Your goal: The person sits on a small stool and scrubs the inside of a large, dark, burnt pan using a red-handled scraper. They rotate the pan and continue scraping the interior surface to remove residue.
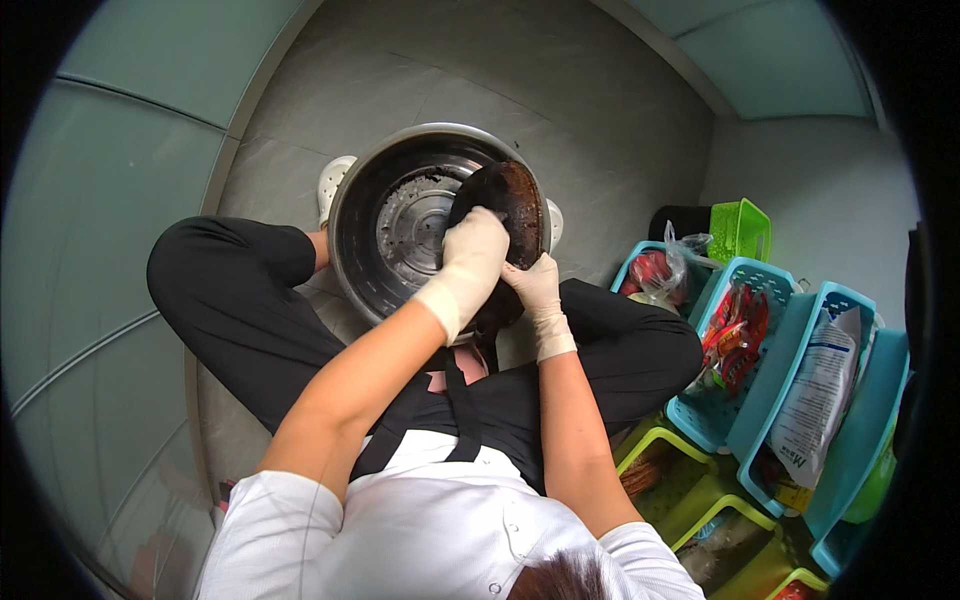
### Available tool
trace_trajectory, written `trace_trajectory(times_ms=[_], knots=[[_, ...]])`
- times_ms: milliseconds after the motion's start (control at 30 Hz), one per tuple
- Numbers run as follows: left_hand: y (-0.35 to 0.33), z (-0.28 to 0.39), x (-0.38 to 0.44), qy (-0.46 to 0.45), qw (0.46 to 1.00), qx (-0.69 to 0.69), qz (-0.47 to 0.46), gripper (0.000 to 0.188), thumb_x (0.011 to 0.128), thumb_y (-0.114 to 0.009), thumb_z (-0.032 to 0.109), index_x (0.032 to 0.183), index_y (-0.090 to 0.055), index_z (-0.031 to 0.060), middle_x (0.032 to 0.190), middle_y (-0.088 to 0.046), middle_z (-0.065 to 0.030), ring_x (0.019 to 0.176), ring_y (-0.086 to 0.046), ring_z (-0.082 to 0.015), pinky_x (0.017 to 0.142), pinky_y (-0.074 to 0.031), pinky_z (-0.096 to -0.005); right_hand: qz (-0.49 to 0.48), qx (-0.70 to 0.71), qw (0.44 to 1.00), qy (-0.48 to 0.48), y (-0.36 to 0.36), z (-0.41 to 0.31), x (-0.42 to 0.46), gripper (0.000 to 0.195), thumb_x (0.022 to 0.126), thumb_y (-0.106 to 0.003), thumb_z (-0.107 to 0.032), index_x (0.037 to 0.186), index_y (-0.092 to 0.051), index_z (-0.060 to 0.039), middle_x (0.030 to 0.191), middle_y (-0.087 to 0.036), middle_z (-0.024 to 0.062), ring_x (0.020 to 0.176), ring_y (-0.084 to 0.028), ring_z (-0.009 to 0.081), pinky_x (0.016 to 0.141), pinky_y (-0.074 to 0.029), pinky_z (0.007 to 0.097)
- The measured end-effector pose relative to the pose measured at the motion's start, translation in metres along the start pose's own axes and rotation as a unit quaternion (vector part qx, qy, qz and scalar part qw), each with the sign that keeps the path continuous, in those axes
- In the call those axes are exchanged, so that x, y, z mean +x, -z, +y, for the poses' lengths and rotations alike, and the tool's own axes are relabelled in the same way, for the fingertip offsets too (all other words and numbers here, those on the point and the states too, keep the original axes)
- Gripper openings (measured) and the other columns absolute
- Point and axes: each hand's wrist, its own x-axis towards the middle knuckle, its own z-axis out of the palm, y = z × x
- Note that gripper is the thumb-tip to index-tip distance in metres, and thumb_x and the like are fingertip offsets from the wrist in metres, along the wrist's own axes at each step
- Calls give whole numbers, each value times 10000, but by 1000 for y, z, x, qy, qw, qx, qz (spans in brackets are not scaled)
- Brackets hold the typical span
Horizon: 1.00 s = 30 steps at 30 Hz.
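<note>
A deep metal basin [439, 129] stands on the floor between my legs, with dark flakes and residue on its bottom. Tilted over the basin's right side is a blackened pan [525, 196], its surface crusted brown and black. My right hand [537, 283], in a thin whitish glove, grips the pan's near edge. My left hand [477, 241], gloved the same way, presses curled fingers against the inside of the pan. Whatever those fingers may hold is hidden by the hand.
Blue plastic baskets [806, 330] at my right hold red packets [739, 337] and a white printed bag [817, 397]. Green baskets [675, 435] stand nearer me; a small green basket [741, 229] is farther back. Glossy cabinet fronts [112, 225] line the left.
</note>
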Motion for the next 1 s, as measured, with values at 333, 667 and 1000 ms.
trace_trajectory(times_ms=[333,667,1000], knots=[[26,-34,-54,-91,980,-152,-96,398,865,-527,91,1260,-527,47,935,-635,-223,861,-638,-413,774,-527,-451,77,-4,995,57,0,-14,4,958,623,-897,-175,1406,-380,22,1278,-579,152,1133,-574,224,978,-453,332],[11,-68,-65,15,852,-491,-179,622,798,-542,-6,1402,-397,15,1119,-619,-156,819,-641,-213,748,-525,-310,70,-341,931,109,-16,-62,1,950,694,-771,-206,1481,-274,-21,1556,-169,235,1375,-303,396,1069,-400,408],[17,-53,-64,-28,952,-303,-31,304,935,-538,213,1191,-618,69,1026,-670,-196,948,-640,-372,808,-514,-433,103,-446,888,45,-25,-74,0,1205,581,-865,-415,1483,-207,38,1579,-155,165,1303,-415,373,1036,-433,383]])
